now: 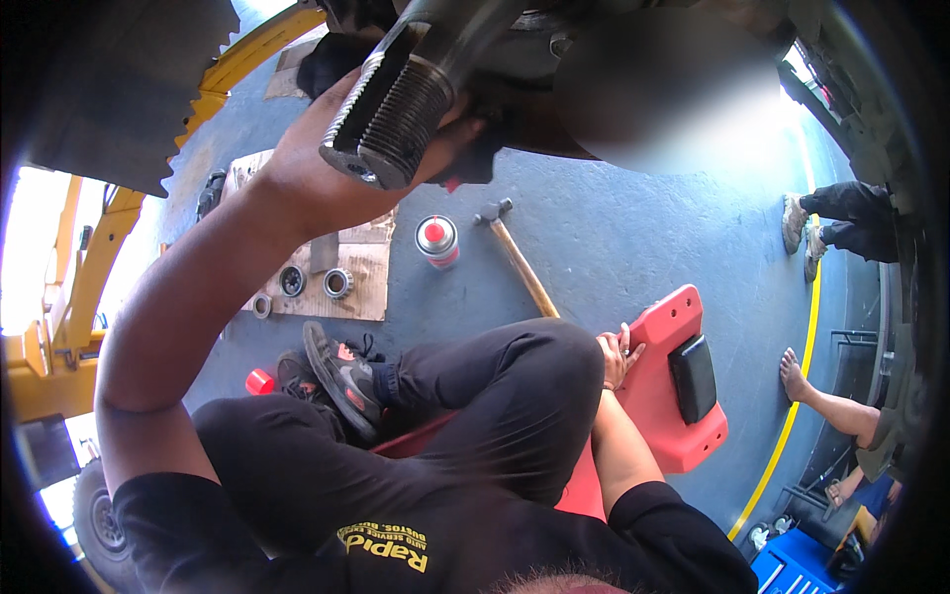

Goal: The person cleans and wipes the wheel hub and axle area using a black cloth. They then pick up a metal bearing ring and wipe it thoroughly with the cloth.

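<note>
A threaded metal spindle (391, 119) with a lengthwise slot juts down at the top. My left hand (341, 168) reaches up behind it, its fingers curled past the spindle's far side. A dark piece with a bit of red (475, 163) shows by those fingers; the spindle hides most of the grip, so I cannot make out what is held. My right hand (616, 358) lies beside my bent knee, fingers apart on the edge of a red creeper board (658, 337) with a black pad (692, 378). I sit on that board with my legs crossed.
On the floor, cardboard (371, 267) bears bearings (337, 284) and a small ring (261, 306). Near it are a spray can (436, 241), a hammer (520, 259) and a red cap (259, 382). Other people's feet (807, 238) and a blue toolbox (802, 564) are at right; yellow machinery (94, 267) stands left.
</note>
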Tool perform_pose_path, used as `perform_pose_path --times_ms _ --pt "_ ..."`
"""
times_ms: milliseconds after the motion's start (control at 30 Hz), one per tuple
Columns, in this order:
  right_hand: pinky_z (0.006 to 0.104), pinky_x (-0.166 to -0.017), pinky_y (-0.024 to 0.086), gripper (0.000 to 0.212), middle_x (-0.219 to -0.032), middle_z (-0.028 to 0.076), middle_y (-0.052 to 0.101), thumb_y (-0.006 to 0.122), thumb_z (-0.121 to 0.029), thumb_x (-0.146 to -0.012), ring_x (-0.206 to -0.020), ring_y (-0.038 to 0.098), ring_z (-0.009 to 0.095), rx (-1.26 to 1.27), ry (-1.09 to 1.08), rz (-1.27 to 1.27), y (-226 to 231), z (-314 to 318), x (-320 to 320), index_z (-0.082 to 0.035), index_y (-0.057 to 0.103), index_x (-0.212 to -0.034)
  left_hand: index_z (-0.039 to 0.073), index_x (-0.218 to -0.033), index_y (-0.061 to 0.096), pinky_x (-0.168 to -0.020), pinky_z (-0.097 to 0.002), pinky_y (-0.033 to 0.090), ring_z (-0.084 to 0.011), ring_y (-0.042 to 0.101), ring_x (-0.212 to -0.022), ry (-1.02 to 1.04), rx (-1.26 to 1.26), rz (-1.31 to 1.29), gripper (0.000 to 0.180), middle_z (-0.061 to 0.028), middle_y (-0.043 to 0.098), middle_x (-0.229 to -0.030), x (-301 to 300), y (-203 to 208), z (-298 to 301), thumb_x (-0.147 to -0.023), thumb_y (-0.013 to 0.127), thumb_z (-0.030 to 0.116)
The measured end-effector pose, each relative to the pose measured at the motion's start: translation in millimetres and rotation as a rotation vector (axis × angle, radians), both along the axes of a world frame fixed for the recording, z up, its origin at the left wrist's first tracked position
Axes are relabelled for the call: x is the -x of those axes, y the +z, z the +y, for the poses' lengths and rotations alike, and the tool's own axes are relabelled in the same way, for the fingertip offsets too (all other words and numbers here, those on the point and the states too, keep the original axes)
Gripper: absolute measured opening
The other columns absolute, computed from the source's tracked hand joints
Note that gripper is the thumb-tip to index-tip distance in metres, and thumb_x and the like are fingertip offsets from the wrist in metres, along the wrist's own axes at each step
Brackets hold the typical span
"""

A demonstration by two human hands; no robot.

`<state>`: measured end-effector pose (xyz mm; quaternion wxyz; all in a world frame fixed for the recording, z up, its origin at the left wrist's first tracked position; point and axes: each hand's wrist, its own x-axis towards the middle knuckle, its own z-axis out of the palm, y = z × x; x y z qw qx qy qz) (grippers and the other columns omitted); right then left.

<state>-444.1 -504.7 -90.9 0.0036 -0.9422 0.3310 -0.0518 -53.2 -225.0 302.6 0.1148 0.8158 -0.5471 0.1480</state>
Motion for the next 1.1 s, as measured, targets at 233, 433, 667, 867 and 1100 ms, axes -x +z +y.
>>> perform_pose_path --times_ms 233,433,667,867,1100 --pt "0.0645 -0.122 -0.002 0.019 -0.113 -0.011 0.065 0.055 -0.034 -0.090 -0.149 0.031 0.021 -0.002 -0.002 0.007 3 1 -5 -0.025 0.071 -0.086 0.016 -0.126 0.064 -0.112 -0.0366 0.040 -0.0259 0.059 -0.122 0.114 -0.143 -0.428 0.046 -0.0078 0.070 -0.120 -20 -1 24 -0.084 0.080 0.027" --pt "0.0649 -0.122 -0.002 0.018 -0.111 -0.011 0.063 0.057 -0.037 -0.089 -0.150 0.029 0.021 0.038 0.017 -0.024 -3 0 0 -0.027 0.072 -0.088 0.006 -0.114 0.074 -0.095 -0.0375 0.053 -0.0298 0.063 -0.109 -0.037 0.078 -0.195 0.034 -0.0127 0.064 -0.116 1 -19 12 -0.081 0.069 -0.003" --pt "0.0649 -0.122 -0.002 0.017 -0.113 -0.011 0.063 0.058 -0.037 -0.089 -0.149 0.030 0.020 0.078 0.018 0.042 -1 -2 -2 -0.029 0.073 -0.092 0.000 -0.105 0.073 -0.088 -0.0401 0.054 -0.0301 0.063 -0.103 -0.185 0.380 0.025 0.031 -0.0150 0.066 -0.106 23 -30 -15 -0.074 0.071 -0.004" --pt "0.0642 -0.122 -0.002 0.019 -0.114 -0.011 0.064 0.057 -0.036 -0.091 -0.149 0.031 0.019 0.140 0.032 0.035 -6 -3 -4 -0.028 0.073 -0.094 0.004 -0.106 0.070 -0.077 -0.0400 0.054 -0.0309 0.065 -0.083 -0.164 0.452 0.007 0.024 -0.0116 0.067 -0.095 27 -41 -33 -0.083 0.071 0.010" --pt "0.0658 -0.121 -0.003 0.019 -0.115 -0.010 0.064 0.056 -0.036 -0.091 -0.150 0.030 0.019 0.097 0.033 0.045 -4 -2 -8 -0.026 0.072 -0.093 0.001 -0.102 0.069 -0.074 -0.0389 0.056 -0.0322 0.068 -0.085 -0.255 0.562 0.086 0.023 -0.0138 0.064 -0.099 60 6 -42 -0.081 0.075 0.008"
